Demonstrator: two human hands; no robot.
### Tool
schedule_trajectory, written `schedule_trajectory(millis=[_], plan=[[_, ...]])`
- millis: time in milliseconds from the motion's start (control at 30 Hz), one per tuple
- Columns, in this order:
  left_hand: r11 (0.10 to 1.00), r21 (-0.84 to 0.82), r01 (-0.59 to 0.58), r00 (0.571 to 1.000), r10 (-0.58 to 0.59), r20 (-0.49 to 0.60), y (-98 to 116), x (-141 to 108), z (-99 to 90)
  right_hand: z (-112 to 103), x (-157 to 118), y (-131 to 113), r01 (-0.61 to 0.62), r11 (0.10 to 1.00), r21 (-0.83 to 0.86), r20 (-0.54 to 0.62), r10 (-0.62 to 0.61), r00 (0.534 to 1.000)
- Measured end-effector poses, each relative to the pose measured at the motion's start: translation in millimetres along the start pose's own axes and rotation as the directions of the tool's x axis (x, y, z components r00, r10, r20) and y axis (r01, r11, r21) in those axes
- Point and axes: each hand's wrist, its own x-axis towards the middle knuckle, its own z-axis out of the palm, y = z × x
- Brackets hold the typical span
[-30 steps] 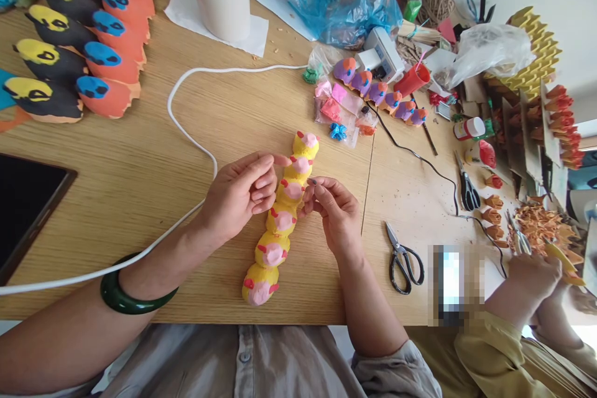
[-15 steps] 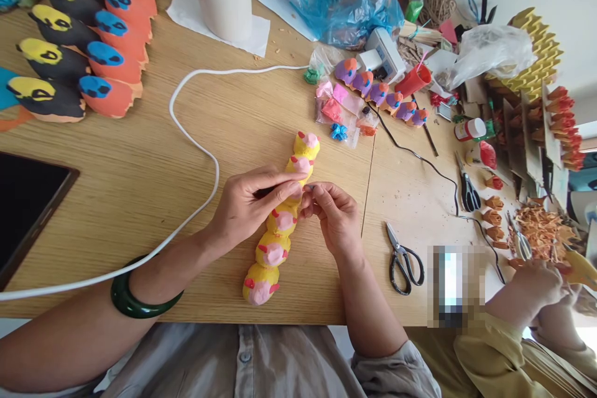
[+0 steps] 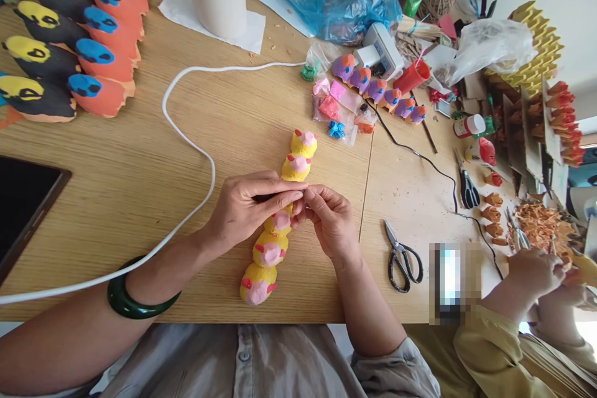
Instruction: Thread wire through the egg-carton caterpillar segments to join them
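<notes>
A row of yellow bumps with pink and red pieces on them, shaped like an egg-carton strip, lies slantwise on the table before me. Over its middle, my left hand is closed, thumb and fingers pressed together. A dark lump, mostly hidden, shows between them; its kind is unclear. My right hand meets the left fingertips in a pinch at the strip's right side. Something tiny and dark is at those fingertips, too small to name. The hands hide part of the strip.
Black-handled scissors lie to the right, near a co-worker's hands. A white cable curves across the left side. Clay packets and a purple-orange strip lie beyond. Black and orange painted strips stand at far left.
My right hand has shifted slightly left and down, and its fingertips now meet the left hand's. The whole view has moved a little; the strip stays on the table.
</notes>
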Motion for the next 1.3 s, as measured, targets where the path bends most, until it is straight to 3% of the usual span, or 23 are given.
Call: schedule_trajectory(millis=[267,467,733,867,1033,1300], plan=[[0.991,0.110,-0.070,0.997,0.071,-0.005,-1,-1,-1.0,2,-3,0,-0.020,0.989,-0.144,0.027,0.024,0.999],[0.989,0.145,-0.003,0.999,0.010,-0.046,2,0,0.6,2,-4,-2,0.024,0.996,-0.081,0.031,-0.021,0.999],[0.982,0.176,-0.063,0.998,0.060,0.018,-3,-1,0.7,2,-4,-2,0.022,0.993,-0.115,0.003,-0.022,1.000],[0.976,0.214,0.047,0.999,-0.045,-0.017,2,1,-0.3,3,-6,-4,0.022,0.988,-0.152,0.001,-0.022,1.000],[0.976,0.098,0.193,0.981,-0.189,-0.049,15,5,-1.8,1,-4,-3,0.040,0.990,-0.138,-0.066,-0.049,0.997],[0.963,-0.012,0.268,0.963,-0.269,-0.021,17,5,-2.4,1,-3,0,0.050,0.989,-0.138,-0.076,-0.061,0.995]])
